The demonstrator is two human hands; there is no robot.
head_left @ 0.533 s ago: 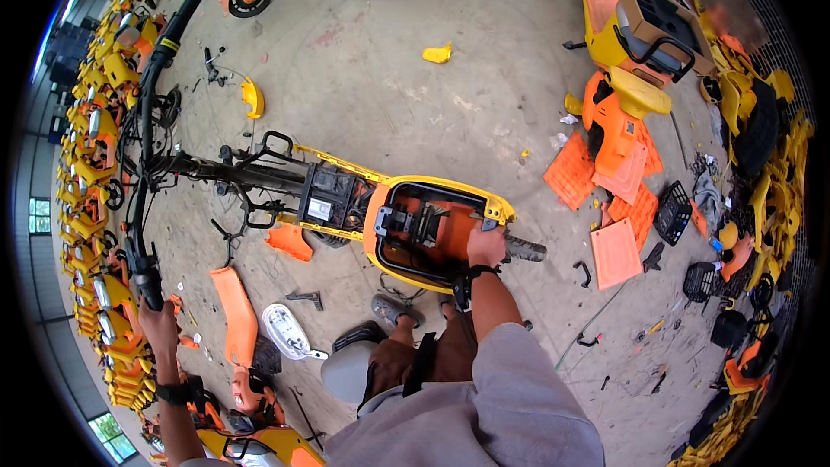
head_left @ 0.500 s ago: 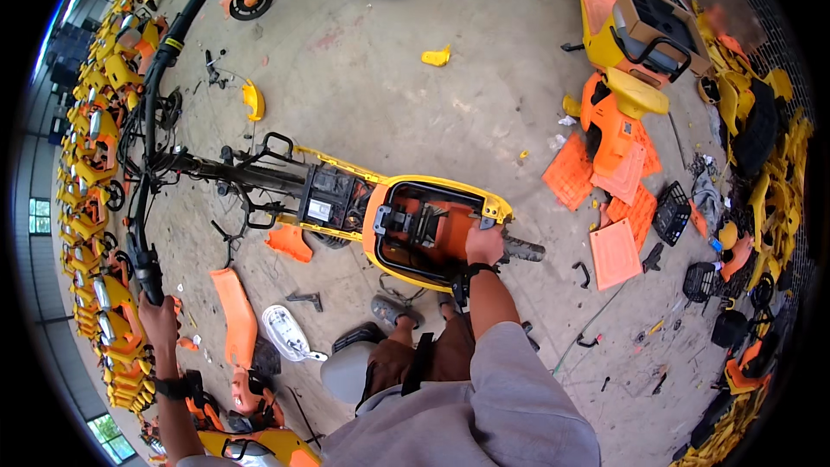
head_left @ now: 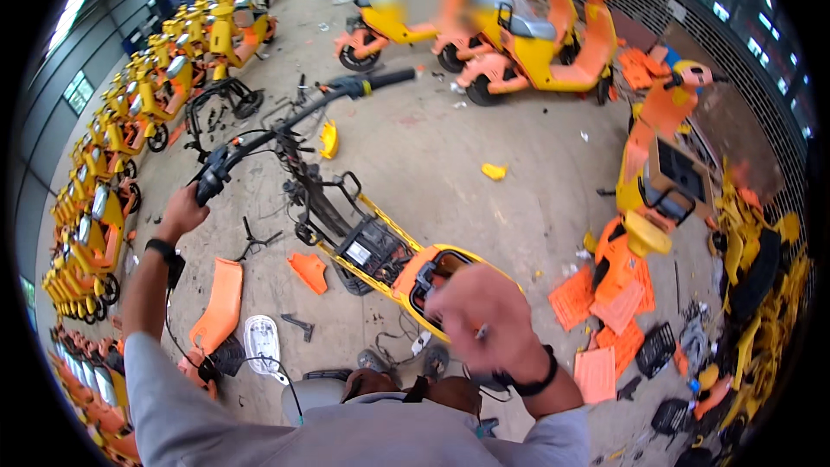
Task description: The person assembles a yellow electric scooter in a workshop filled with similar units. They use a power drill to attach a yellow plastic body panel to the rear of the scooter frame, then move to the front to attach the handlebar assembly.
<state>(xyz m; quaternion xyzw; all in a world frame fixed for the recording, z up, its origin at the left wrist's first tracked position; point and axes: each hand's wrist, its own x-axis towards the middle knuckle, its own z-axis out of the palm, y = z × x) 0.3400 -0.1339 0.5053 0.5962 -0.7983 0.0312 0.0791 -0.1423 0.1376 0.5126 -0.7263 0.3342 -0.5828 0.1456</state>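
Observation:
A stripped scooter (head_left: 380, 207) stands in front of me, its black frame and wiring bare and its yellow-orange rear body open at the top. My left hand (head_left: 183, 210) is closed round the near end of its black handlebar (head_left: 285, 128). Raised over the rear body is my right hand (head_left: 482, 316), its fingers curled. A small greyish bit shows at these fingers, too unclear to name. This hand hides much of the rear opening. A battery-like black box (head_left: 367, 246) with a pale label sits in the scooter's middle.
An orange panel (head_left: 218, 303) and a white oval lamp-like part (head_left: 263, 348) lie at near left. Orange panels (head_left: 596, 372) and black baskets (head_left: 654, 350) litter the right floor. Yellow scooters (head_left: 91, 225) line the left. Another scooter (head_left: 648, 164) carries a box at right.
My right hand has left the scooter's rear end and come up closer to me. The handlebar has turned, with my left hand still on it. My view has tilted upward.

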